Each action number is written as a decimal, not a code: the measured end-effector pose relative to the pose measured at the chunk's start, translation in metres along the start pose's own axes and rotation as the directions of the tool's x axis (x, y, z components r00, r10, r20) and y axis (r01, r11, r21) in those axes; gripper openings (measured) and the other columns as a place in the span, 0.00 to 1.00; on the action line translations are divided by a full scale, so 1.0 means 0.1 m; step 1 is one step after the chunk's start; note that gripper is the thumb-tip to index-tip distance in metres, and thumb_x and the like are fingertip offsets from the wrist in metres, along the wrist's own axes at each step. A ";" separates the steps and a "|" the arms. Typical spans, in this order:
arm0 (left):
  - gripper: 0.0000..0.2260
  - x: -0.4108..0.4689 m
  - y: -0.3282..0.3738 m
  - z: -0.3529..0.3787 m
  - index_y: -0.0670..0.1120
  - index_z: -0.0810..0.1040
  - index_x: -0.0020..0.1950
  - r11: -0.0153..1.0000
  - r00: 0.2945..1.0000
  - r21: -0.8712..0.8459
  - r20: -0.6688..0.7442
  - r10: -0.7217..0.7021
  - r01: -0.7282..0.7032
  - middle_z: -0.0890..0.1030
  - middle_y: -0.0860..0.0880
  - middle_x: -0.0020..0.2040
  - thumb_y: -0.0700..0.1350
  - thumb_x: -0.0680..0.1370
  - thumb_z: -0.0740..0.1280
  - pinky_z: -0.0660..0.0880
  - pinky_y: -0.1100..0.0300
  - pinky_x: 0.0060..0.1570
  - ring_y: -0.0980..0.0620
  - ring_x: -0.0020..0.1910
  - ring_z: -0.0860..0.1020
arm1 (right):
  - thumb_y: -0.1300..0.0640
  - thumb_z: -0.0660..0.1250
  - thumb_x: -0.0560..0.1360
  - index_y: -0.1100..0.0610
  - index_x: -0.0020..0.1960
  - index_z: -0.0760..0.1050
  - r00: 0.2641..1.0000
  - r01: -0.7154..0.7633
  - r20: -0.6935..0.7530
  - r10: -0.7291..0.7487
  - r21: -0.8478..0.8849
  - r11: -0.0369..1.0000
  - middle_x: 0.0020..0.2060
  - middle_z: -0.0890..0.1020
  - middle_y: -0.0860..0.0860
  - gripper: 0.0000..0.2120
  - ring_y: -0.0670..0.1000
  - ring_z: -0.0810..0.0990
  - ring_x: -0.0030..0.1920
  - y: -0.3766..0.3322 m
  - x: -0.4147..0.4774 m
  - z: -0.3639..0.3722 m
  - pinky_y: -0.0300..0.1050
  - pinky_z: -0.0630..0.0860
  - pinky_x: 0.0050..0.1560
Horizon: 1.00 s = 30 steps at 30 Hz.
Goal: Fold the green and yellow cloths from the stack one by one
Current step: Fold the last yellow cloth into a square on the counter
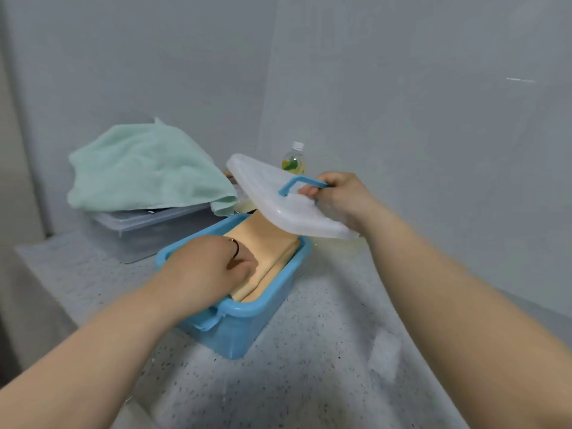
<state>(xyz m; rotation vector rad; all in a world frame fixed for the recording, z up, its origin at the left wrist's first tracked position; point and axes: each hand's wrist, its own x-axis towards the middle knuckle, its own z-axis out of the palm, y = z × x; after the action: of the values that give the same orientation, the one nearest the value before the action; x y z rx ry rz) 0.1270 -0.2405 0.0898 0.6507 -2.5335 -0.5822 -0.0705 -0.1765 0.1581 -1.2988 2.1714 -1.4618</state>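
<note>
A folded yellow cloth [266, 243] lies inside a blue plastic bin [247, 323] on the speckled counter. My left hand [210, 267] reaches into the bin and rests on the cloth, fingers curled at its edge. My right hand [337, 199] grips the blue handle [297, 184] of the bin's translucent white lid [278, 199], held tilted above the far end of the bin. A pale green cloth [145, 168] lies rumpled on top of a clear lidded box at the back left.
The clear box [145, 230] stands behind the blue bin. A small bottle [294, 159] with a white cap stands near the wall corner. Grey walls close the back and right. The speckled counter [325, 366] stretches toward me.
</note>
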 end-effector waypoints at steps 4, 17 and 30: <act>0.06 -0.20 -0.16 -0.03 0.47 0.83 0.44 0.993 0.984 -0.060 -0.158 0.088 -0.098 0.79 0.63 0.45 0.44 0.76 0.65 0.49 0.77 0.61 0.66 0.56 0.68 | 0.67 0.64 0.74 0.55 0.30 0.72 0.994 -0.015 0.111 0.015 0.000 1.000 0.55 0.77 0.69 0.15 0.51 0.71 0.45 0.03 -0.01 0.29 0.39 0.66 0.36; 0.05 -0.33 -0.34 0.05 0.57 0.68 0.47 0.809 0.734 -0.586 -0.530 -0.426 0.047 0.77 0.60 0.37 0.46 0.79 0.57 0.66 0.75 0.38 0.68 0.37 0.74 | 0.77 0.55 0.70 0.57 0.28 0.72 0.906 0.142 0.421 -0.051 -0.188 0.972 0.52 0.81 0.62 0.21 0.48 0.75 0.50 0.02 -0.04 0.48 0.35 0.72 0.51; 0.22 -0.22 -0.36 0.13 0.46 0.65 0.71 0.883 0.826 -0.388 -0.381 -0.416 0.265 0.63 0.49 0.73 0.40 0.76 0.62 0.54 0.60 0.68 0.51 0.72 0.58 | 0.73 0.52 0.73 0.62 0.56 0.75 0.887 0.355 0.423 -0.186 -0.366 0.860 0.61 0.74 0.56 0.18 0.54 0.69 0.63 0.02 -0.10 0.80 0.38 0.62 0.62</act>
<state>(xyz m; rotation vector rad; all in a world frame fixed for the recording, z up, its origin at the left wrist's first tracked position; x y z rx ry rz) 0.1497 -0.2539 0.0547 1.0010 -1.8372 -0.8331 -0.0173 -0.2195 0.1150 -1.9271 2.1748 -0.7125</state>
